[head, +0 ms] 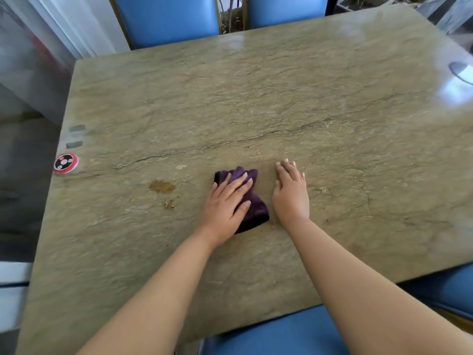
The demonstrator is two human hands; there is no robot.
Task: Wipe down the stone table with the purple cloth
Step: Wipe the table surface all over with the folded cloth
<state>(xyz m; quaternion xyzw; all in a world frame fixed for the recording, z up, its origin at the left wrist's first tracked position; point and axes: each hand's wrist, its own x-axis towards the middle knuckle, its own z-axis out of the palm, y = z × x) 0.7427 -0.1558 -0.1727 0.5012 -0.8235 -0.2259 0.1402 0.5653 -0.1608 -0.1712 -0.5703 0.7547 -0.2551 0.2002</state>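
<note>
**Wipe barely begun: spill not yet reached**

Stone table (256, 98): large greenish-tan slab with dark veins, fills most of the view. Glossy glare toward its far right corner; whether that sheen is wetness from wiping or just window light, cannot tell. No clear wipe streaks visible anywhere.

Blue chairs (166, 19): two tucked in at the table's far edge, more blue seats at the near edge and near right corner.

Left hand (226, 201): palm down, fingers straight and spread, pressing flat on the purple cloth (253, 208). Nothing gripped or pinched; it just bears down.

Right hand (291, 190): flat on bare stone just right of the cloth, fingers extended and relaxed, holding nothing. Apart from the cloth by a narrow strip of table.

Purple cloth: bunched, lying near the middle of the table's near half, mostly under the left hand.

Red round disc (65, 163): on the table's left edge, well left of the cloth. Two small grey patches sit just beyond it along the same edge.

Brown stain (162, 186): on the table, left of the cloth, apart from it. Untouched, edges intact.

Crumbs (169, 204): small cluster just nearer than the stain, also undisturbed.

Judgement: early stage. Stain and crumbs remain, and most of the surface looks unwiped. Left to do: sweep the cloth leftward over the mess, then cover the rest of the slab.
</note>
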